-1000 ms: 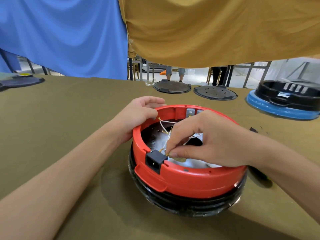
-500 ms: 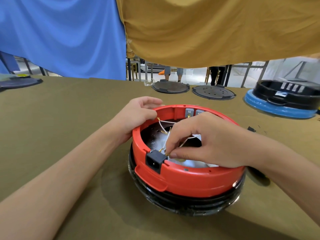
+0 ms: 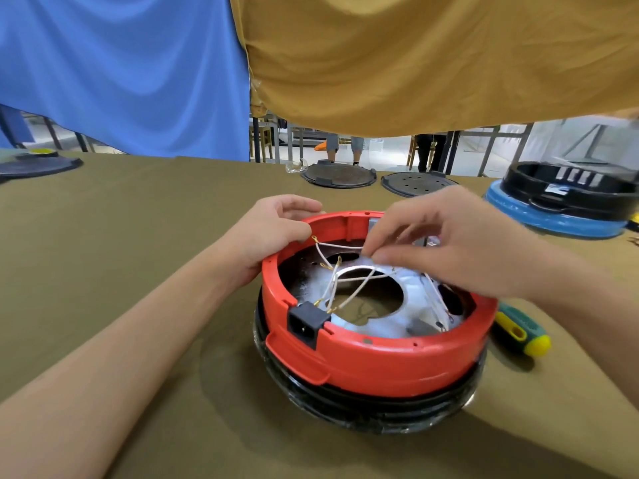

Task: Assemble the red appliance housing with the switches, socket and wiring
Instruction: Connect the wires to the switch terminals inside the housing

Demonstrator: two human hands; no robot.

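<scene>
The round red housing (image 3: 373, 361) sits on a black ring on the olive table. A black power socket (image 3: 307, 323) is seated in a notch in its near-left rim. White wires (image 3: 340, 283) with gold terminals cross the open inside. My left hand (image 3: 266, 236) grips the far-left rim, thumb inside. My right hand (image 3: 449, 240) hovers over the far side and pinches a white wire between thumb and forefinger. Grey switch parts at the far rim are mostly hidden behind my right hand.
A green and yellow screwdriver (image 3: 522, 331) lies just right of the housing. A blue-based black unit (image 3: 567, 202) stands at the far right. Two dark round lids (image 3: 339, 175) lie at the back edge, another (image 3: 38, 164) at far left. Blue and mustard cloths hang behind.
My right hand has lifted from beside the socket and moved to the far side, now pinching a wire there. The screwdriver it hid has come into view. My left hand has stayed on the rim.
</scene>
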